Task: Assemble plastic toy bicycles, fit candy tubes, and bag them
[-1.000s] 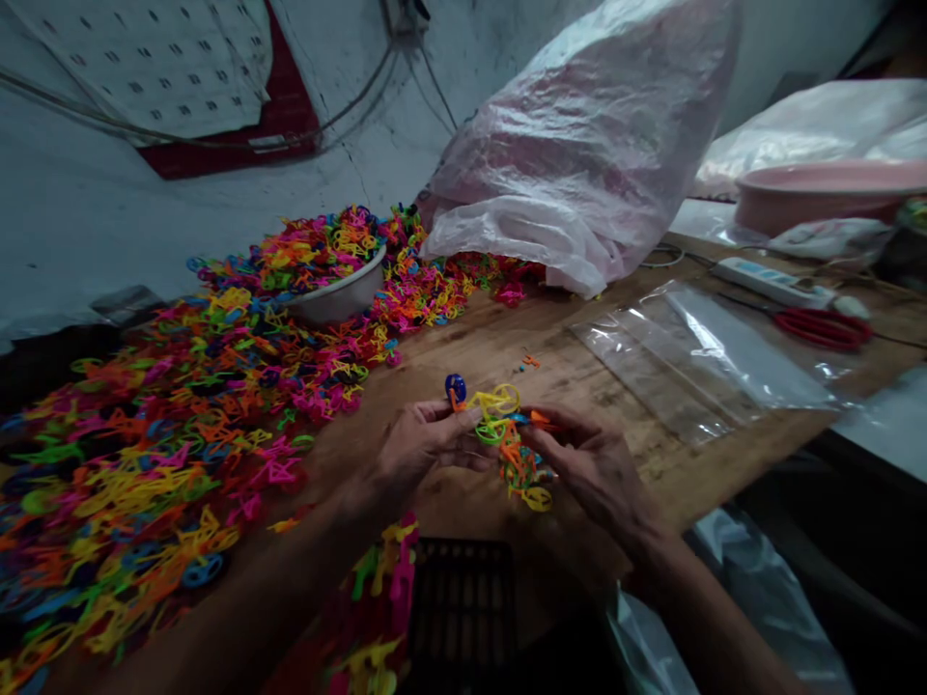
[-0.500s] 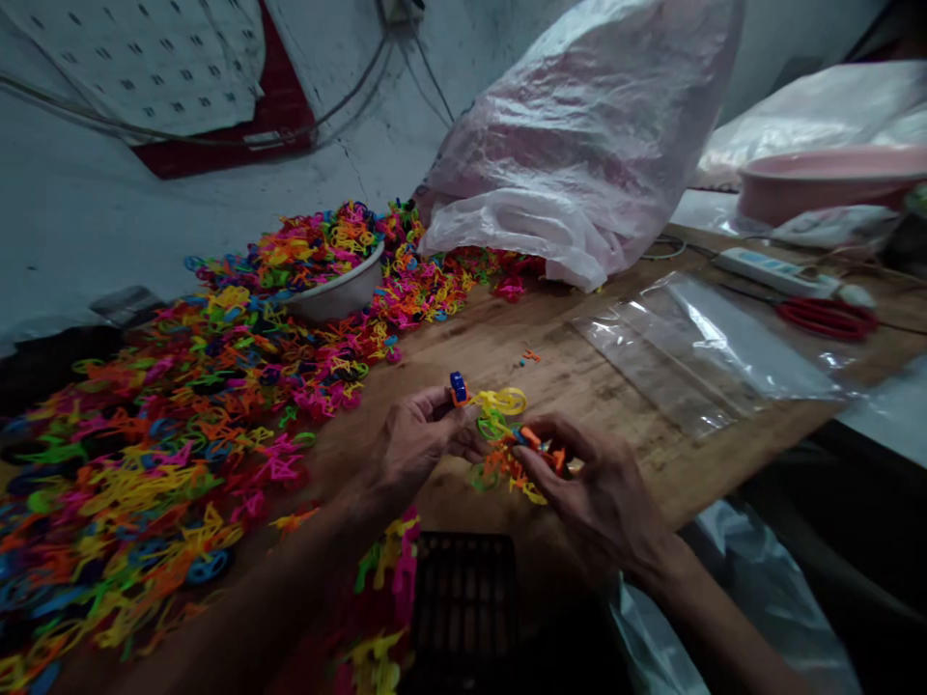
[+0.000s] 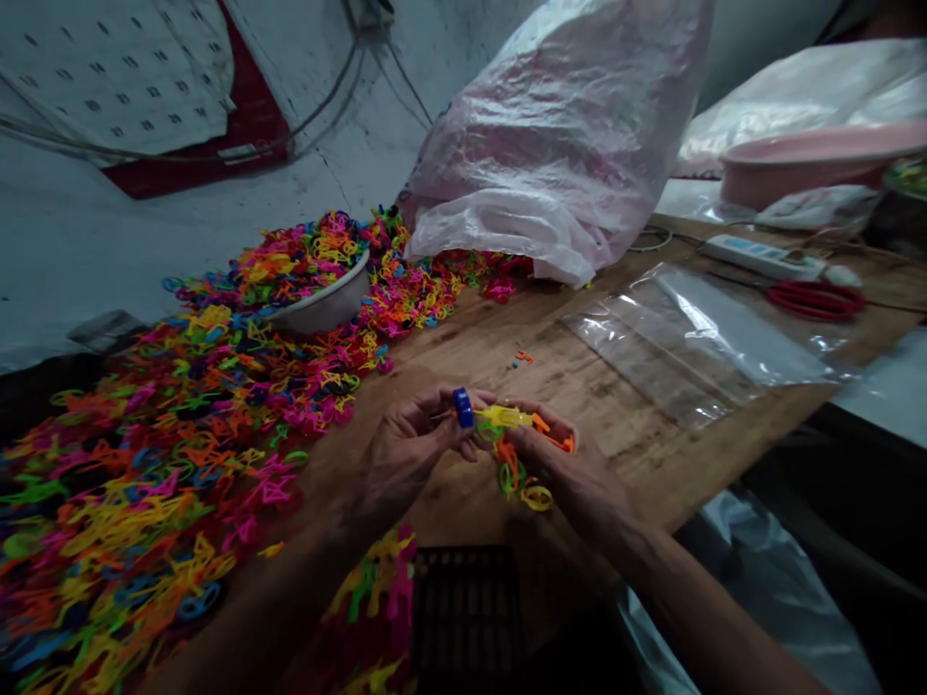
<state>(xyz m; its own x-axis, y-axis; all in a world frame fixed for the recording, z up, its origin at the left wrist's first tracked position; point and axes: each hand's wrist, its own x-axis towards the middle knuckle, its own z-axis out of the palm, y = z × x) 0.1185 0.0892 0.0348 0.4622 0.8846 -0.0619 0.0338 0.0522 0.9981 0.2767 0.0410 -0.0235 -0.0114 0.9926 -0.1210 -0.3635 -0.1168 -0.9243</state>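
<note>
My left hand (image 3: 406, 444) is closed, its thumb and fingers pinching a small blue plastic wheel-like piece (image 3: 463, 408). Just right of it, my right hand (image 3: 586, 473) is closed around a bunch of small plastic toy parts. A yellow part (image 3: 510, 416) from that bunch points toward the blue piece; whether the two touch I cannot make out. Orange parts (image 3: 559, 439) stick out by the right fingers, and green and yellow rings (image 3: 537, 497) hang below. The fingertips partly cover these parts.
A heap of colourful plastic parts (image 3: 145, 463) spreads over the left of the wooden table (image 3: 435, 362), around a heaped white basin (image 3: 333, 307). Behind stands a big plastic bag (image 3: 536, 145). Clear bags (image 3: 681, 338), a power strip (image 3: 760, 256) and a black crate (image 3: 467, 603) are around.
My hands have come closer together. The yellow part has turned and now lines up beside the blue piece, which has tilted. The camera view has shifted slightly.
</note>
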